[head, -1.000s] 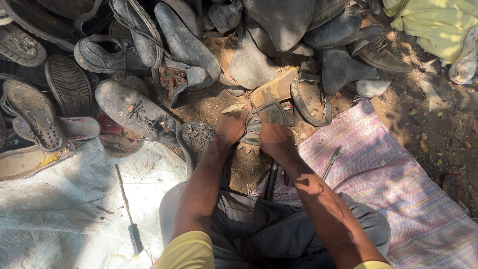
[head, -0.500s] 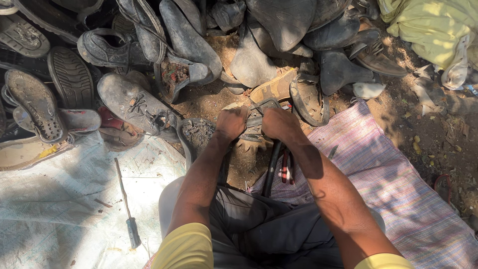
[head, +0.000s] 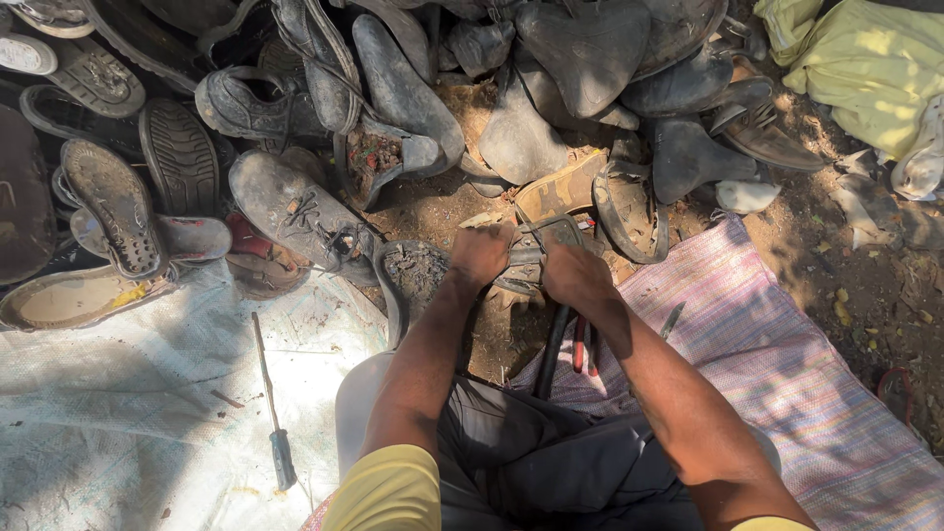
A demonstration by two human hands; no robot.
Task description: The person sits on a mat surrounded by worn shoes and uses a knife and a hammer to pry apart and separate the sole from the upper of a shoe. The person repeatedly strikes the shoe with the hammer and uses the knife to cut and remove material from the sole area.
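Both hands, left hand [head: 482, 254] and right hand [head: 573, 272], clamp one worn shoe [head: 531, 258]; its parts look still joined, and the shoe heap [head: 413, 88] lies unsorted.

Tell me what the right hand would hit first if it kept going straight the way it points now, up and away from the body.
Probably the tan shoe sole lying just beyond the right hand, with the strapped sandal beside it. Depth is hard to judge from above, and the worn shoe piece it grips would get there first.

Short yellow sleeves [head: 388, 487]; dark grey trousers [head: 536, 457].
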